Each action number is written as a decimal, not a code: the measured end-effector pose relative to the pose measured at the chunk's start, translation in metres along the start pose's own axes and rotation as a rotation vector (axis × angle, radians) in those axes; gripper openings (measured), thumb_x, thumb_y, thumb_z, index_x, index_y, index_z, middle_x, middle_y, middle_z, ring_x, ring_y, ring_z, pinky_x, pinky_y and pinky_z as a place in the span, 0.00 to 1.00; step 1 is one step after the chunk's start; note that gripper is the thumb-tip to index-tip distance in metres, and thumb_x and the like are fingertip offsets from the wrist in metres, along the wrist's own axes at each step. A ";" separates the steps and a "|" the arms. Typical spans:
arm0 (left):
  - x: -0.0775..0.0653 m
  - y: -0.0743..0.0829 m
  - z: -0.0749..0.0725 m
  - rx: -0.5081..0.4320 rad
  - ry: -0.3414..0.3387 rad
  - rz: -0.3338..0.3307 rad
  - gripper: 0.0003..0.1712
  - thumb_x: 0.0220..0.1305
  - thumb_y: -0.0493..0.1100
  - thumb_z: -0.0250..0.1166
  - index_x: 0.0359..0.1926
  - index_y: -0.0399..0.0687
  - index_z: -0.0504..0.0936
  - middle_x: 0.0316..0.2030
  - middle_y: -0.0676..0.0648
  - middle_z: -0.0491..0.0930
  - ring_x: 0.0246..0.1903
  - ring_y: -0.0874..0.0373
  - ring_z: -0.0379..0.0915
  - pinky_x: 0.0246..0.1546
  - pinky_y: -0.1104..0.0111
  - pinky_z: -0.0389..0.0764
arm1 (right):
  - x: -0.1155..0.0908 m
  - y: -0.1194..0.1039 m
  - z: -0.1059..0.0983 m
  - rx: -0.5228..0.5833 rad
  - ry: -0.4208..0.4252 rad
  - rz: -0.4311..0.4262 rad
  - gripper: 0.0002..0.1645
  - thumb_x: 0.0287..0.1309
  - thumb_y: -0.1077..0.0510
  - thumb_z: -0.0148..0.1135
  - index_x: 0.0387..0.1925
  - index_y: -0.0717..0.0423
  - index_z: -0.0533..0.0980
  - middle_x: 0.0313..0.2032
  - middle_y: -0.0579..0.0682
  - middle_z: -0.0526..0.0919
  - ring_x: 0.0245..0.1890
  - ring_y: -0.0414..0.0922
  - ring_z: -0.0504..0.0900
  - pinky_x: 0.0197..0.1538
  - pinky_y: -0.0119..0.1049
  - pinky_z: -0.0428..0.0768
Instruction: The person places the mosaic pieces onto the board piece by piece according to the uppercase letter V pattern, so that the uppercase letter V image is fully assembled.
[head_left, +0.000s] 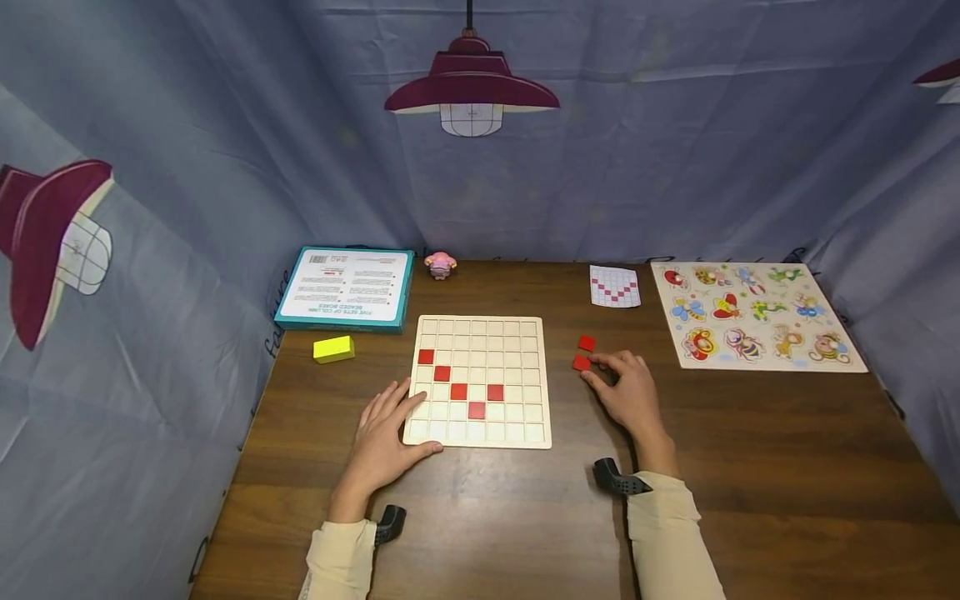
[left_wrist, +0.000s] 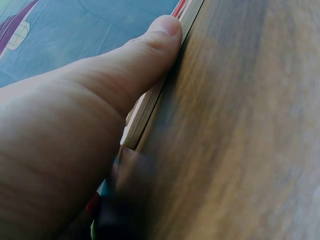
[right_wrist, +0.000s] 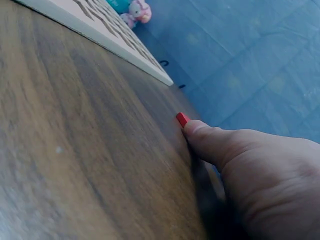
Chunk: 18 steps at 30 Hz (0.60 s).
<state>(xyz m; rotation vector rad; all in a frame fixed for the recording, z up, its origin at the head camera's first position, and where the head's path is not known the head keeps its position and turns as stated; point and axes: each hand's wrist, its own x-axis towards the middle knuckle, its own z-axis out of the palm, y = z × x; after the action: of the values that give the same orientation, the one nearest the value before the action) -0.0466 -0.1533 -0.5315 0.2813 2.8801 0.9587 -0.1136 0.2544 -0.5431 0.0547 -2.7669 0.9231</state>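
A pale wooden grid board lies on the table with several red square tiles in its cells, such as the red tile. At its lower left corner rests my left hand, fingers spread and relaxed over the left edge. In the left wrist view the thumb touches the board's side edge. Right of the board, my right hand pinches a red square tile between thumb and finger at table level. Another red tile lies just beyond it. The right wrist view shows the held tile at the thumb tip.
A small card with a printed red V pattern lies at the back, left of an animal picture board. At the left are a teal-edged box and a yellow block. A pink figurine stands near the curtain.
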 end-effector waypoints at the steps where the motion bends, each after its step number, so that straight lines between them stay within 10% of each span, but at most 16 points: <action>1: 0.000 0.000 0.000 0.002 0.001 0.000 0.52 0.49 0.69 0.77 0.72 0.57 0.72 0.80 0.48 0.57 0.80 0.45 0.47 0.76 0.39 0.48 | 0.000 0.000 0.000 -0.002 -0.007 0.003 0.22 0.57 0.52 0.76 0.50 0.59 0.85 0.39 0.59 0.82 0.41 0.57 0.75 0.45 0.51 0.72; 18: 0.000 -0.001 0.000 -0.003 0.005 -0.001 0.52 0.48 0.69 0.77 0.72 0.57 0.72 0.80 0.48 0.56 0.80 0.45 0.46 0.76 0.39 0.48 | -0.001 -0.006 0.007 -0.054 -0.042 -0.082 0.18 0.65 0.55 0.69 0.48 0.64 0.80 0.39 0.59 0.77 0.44 0.58 0.72 0.50 0.52 0.67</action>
<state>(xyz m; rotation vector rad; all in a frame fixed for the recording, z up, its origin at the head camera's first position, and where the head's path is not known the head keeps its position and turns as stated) -0.0467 -0.1546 -0.5319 0.2781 2.8826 0.9651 -0.1132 0.2455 -0.5451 0.1787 -2.8028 0.8364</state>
